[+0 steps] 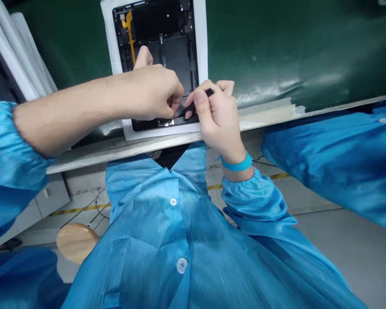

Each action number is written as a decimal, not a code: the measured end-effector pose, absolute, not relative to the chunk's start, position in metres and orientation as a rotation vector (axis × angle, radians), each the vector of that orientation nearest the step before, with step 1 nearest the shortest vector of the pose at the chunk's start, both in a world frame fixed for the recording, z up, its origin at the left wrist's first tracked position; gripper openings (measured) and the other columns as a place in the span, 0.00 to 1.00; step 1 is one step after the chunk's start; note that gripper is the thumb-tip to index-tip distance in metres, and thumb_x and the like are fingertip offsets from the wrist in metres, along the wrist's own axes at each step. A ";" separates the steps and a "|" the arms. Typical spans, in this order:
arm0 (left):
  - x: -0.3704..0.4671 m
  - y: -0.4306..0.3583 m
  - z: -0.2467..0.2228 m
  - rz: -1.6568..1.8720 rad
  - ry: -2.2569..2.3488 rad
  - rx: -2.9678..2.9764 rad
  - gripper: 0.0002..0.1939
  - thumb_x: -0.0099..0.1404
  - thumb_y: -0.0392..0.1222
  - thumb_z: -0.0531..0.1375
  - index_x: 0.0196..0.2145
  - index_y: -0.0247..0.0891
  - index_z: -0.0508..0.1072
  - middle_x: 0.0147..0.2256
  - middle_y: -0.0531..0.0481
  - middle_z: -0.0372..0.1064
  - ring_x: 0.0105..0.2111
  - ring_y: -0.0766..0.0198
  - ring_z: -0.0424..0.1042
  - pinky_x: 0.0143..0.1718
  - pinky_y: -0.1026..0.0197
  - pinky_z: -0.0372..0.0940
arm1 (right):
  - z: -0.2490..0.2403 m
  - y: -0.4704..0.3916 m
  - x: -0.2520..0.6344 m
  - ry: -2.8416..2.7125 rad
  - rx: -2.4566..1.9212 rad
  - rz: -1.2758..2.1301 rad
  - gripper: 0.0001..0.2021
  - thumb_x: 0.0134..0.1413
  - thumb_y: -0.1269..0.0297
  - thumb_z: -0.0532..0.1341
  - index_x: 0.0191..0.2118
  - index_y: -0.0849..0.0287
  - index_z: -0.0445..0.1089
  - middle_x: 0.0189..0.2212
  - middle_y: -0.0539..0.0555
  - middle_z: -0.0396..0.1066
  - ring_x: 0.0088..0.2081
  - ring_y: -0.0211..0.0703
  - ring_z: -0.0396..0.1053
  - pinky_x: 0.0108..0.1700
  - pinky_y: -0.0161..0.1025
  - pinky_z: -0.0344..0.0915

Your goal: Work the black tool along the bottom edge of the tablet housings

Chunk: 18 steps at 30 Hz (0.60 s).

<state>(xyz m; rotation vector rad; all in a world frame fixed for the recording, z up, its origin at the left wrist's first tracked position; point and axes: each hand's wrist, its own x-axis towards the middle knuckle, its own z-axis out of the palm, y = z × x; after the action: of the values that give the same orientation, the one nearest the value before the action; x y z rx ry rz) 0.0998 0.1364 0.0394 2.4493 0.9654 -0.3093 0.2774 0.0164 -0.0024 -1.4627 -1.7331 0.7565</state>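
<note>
In front of me lies an opened tablet (176, 51), its black inside showing an orange flex cable (128, 25). It rests on a white foam sheet (202, 43). My left hand (154, 90) reaches over the tablet's lower part with its fingers curled in a pinch. What they hold is hidden, though a small clear strip (180, 108) shows by the fingertips. Closed around a slim black tool (209, 92), my right hand (220, 116) is at the tablet's lower right corner. The tool's black lower end points toward the left fingertips.
A green mat (276, 47) covers the bench, with tape along its front edge (266, 112). White foam sheets (22, 51) stand at the left. Blue-clothed people sit on both sides, one sleeve (334, 154) close at the right. A round wooden stool (77, 242) is below left.
</note>
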 end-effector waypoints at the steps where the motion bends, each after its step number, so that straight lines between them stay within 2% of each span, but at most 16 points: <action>1: 0.101 0.138 0.040 -0.307 0.956 2.447 0.14 0.65 0.44 0.72 0.22 0.47 0.78 0.19 0.54 0.69 0.46 0.45 0.80 0.70 0.27 0.48 | -0.002 0.016 0.277 -1.744 -1.469 0.753 0.29 0.83 0.40 0.42 0.48 0.48 0.76 0.37 0.54 0.80 0.52 0.59 0.77 0.72 0.70 0.62; 5: 0.108 0.143 0.043 -0.426 0.939 2.496 0.16 0.60 0.42 0.73 0.18 0.49 0.75 0.17 0.53 0.66 0.45 0.40 0.81 0.68 0.26 0.51 | -0.001 0.017 0.276 -1.794 -1.488 0.728 0.30 0.82 0.39 0.40 0.48 0.48 0.76 0.38 0.55 0.81 0.51 0.59 0.77 0.71 0.69 0.63; 9: 0.121 0.141 0.054 -0.595 0.982 2.518 0.16 0.68 0.46 0.71 0.22 0.47 0.78 0.18 0.53 0.64 0.47 0.45 0.77 0.71 0.23 0.44 | -0.002 0.016 0.276 -1.790 -1.484 0.711 0.31 0.82 0.38 0.39 0.48 0.47 0.75 0.37 0.54 0.80 0.51 0.59 0.77 0.70 0.68 0.63; 13: 0.131 0.133 0.069 -0.790 1.078 2.530 0.15 0.74 0.46 0.67 0.27 0.44 0.81 0.23 0.52 0.70 0.50 0.48 0.75 0.73 0.25 0.42 | -0.001 0.015 0.276 -1.725 -1.501 0.712 0.31 0.81 0.37 0.40 0.47 0.47 0.75 0.36 0.54 0.80 0.49 0.58 0.78 0.72 0.68 0.62; 15: 0.128 0.134 0.067 -0.772 1.077 2.555 0.15 0.74 0.46 0.66 0.27 0.45 0.81 0.24 0.52 0.71 0.49 0.48 0.76 0.74 0.24 0.41 | 0.001 0.015 0.276 -1.723 -1.509 0.714 0.31 0.81 0.36 0.41 0.46 0.48 0.75 0.36 0.54 0.80 0.49 0.58 0.78 0.72 0.66 0.63; 18: 0.112 0.148 0.046 -0.500 0.878 2.633 0.15 0.67 0.48 0.69 0.22 0.47 0.79 0.19 0.52 0.67 0.42 0.45 0.76 0.71 0.19 0.39 | 0.002 0.015 0.274 -1.731 -1.504 0.694 0.31 0.82 0.37 0.42 0.45 0.50 0.75 0.36 0.55 0.82 0.47 0.57 0.77 0.69 0.64 0.65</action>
<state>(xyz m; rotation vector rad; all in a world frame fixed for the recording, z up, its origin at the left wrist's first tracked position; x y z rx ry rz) 0.1122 0.1482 0.0457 2.6328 0.8782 -0.5002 0.2744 0.0152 0.0020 -1.5040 -1.7309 0.6944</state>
